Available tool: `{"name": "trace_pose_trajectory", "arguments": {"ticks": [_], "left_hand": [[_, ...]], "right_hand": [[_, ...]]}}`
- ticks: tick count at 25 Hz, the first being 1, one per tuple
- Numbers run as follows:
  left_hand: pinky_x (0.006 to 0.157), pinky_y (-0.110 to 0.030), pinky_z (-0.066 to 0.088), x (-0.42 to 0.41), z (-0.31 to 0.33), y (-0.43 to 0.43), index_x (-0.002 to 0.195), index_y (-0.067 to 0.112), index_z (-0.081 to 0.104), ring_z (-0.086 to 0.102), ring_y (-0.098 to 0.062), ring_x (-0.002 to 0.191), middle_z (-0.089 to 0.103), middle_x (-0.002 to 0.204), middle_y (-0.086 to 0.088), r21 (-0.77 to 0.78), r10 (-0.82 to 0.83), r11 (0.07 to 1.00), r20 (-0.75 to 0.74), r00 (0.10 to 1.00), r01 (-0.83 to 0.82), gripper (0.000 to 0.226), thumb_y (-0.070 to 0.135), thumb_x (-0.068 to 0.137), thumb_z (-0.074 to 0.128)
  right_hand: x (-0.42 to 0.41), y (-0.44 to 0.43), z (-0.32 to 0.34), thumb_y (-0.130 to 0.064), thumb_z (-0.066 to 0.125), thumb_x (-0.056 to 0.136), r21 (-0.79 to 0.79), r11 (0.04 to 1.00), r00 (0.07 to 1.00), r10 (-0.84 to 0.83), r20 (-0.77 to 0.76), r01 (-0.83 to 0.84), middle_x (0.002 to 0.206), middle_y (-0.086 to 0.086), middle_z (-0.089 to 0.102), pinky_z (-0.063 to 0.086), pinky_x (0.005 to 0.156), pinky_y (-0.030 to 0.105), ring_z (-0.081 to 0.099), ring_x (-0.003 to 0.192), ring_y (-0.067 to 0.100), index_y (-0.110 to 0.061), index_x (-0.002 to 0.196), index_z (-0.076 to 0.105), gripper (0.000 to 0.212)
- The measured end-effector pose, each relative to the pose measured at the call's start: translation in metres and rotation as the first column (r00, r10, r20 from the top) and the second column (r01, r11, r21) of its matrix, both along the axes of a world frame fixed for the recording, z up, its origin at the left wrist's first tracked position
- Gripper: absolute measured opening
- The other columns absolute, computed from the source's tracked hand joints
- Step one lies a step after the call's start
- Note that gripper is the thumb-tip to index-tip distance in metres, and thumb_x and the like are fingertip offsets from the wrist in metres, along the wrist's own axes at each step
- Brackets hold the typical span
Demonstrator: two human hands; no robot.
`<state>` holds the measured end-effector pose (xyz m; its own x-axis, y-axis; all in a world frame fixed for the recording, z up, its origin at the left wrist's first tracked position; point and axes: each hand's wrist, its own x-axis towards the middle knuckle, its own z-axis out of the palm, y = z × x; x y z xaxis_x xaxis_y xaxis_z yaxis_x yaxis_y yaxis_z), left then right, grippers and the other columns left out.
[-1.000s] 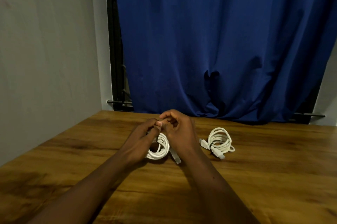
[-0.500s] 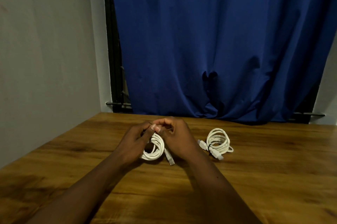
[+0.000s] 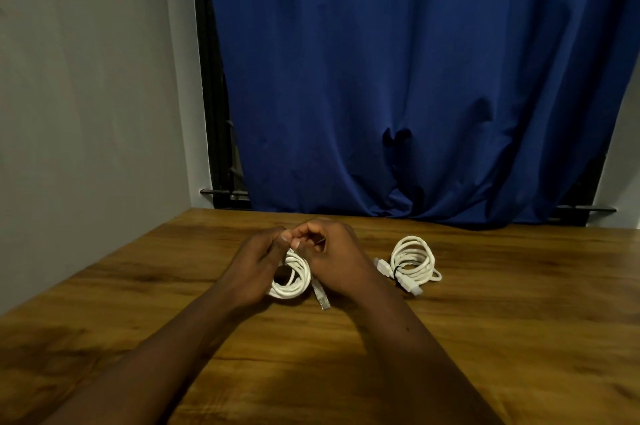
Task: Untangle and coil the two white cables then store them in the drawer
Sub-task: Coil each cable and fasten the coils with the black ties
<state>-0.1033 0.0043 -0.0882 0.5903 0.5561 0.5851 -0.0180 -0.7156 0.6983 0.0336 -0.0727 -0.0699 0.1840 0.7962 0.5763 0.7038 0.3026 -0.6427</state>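
Here, both hands meet over the middle of the desk. The left hand has its fingers curled, and they pinch the top of the first cable, a white cable wound into a ring. The right hand comes in from the other side with its fingers bent too. Its thumb and forefinger close on the same top edge of the ring, tip to tip with the left fingers. What exactly sits between the fingertips is too small to tell.

The ring hangs just below the fingers, between the two palms. Whether its lower edge rests on the desk cannot be told. One plug of this cable sticks out below the right fingers and points back toward the person, beside the heel of the right hand.

The second cable lies flat on the desk to the right of the right fingers, apart from both hands. It is already coiled, with a dark tie round the side nearest the fingers. Its two white plugs jut out from that side.

Beyond the fingers a blue curtain hangs down to the far edge of the desk. A black frame and a grey wall stand off to their left.
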Motion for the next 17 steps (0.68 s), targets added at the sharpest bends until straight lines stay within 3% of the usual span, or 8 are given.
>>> {"name": "trace_pose_trajectory", "arguments": {"ticks": [4, 9, 17], "left_hand": [[0.064, -0.035, 0.049, 0.002, 0.002, -0.005, 0.087, 0.007, 0.064, 0.062, -0.024, 0.070, 0.067, 0.079, -0.014, 0.015, -0.026, 1.000, 0.007, 1.000, 0.026, 0.040, 0.031, 0.104, 0.036], [0.063, -0.031, 0.048, 0.005, 0.008, -0.008, 0.089, 0.012, 0.063, 0.058, -0.018, 0.068, 0.065, 0.076, -0.006, -0.065, -0.024, 0.997, 0.049, 0.999, 0.028, 0.027, 0.024, 0.103, 0.043], [0.061, -0.025, 0.045, 0.005, 0.014, -0.009, 0.081, 0.006, 0.064, 0.056, -0.011, 0.065, 0.063, 0.073, -0.007, -0.088, -0.009, 0.996, 0.062, 0.998, 0.014, 0.027, 0.012, 0.100, 0.046]], "right_hand": [[-0.004, 0.001, 0.000, -0.019, 0.057, 0.095, -0.010, 0.997, 0.997, -0.081, -0.016, 0.081, 0.093, -0.010, 0.059, 0.042, 0.066, 0.010, 0.056, 0.081, 0.000, -0.019, 0.091, 0.065, 0.008], [-0.019, 0.008, -0.002, -0.024, 0.046, 0.100, -0.040, 0.997, 0.950, -0.068, -0.304, 0.058, 0.106, 0.001, 0.060, 0.047, 0.078, 0.024, 0.058, 0.094, 0.012, -0.020, 0.097, 0.056, 0.011], [-0.025, 0.006, -0.006, -0.012, 0.046, 0.099, 0.094, 0.993, 0.962, -0.046, -0.269, 0.074, 0.095, -0.004, 0.054, 0.041, 0.067, 0.007, 0.051, 0.081, 0.002, -0.023, 0.088, 0.050, 0.016]]}}
